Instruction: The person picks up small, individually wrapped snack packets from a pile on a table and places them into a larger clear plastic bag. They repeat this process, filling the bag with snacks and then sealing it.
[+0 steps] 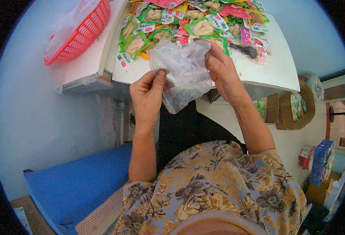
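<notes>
A clear plastic zip bag (187,70) hangs between my two hands, just in front of the table's near edge. My left hand (150,89) pinches its left side between thumb and fingers, near the red zip line. At the upper right of the bag, my right hand (220,66) has hold of its edge, with some fingers hidden behind the plastic. Beyond the hands, a heap of small sealed food packets (203,28) covers much of the white table (266,73). Several packets are green-edged with pale contents. A dark packet (244,50) lies at the heap's right.
A red plastic basket (84,33) lined with clear film stands on a white surface at the left. Open cardboard boxes (287,114) with packets sit on the floor to the right. A blue panel (84,182) is at my left, and a blue package (322,161) is at far right.
</notes>
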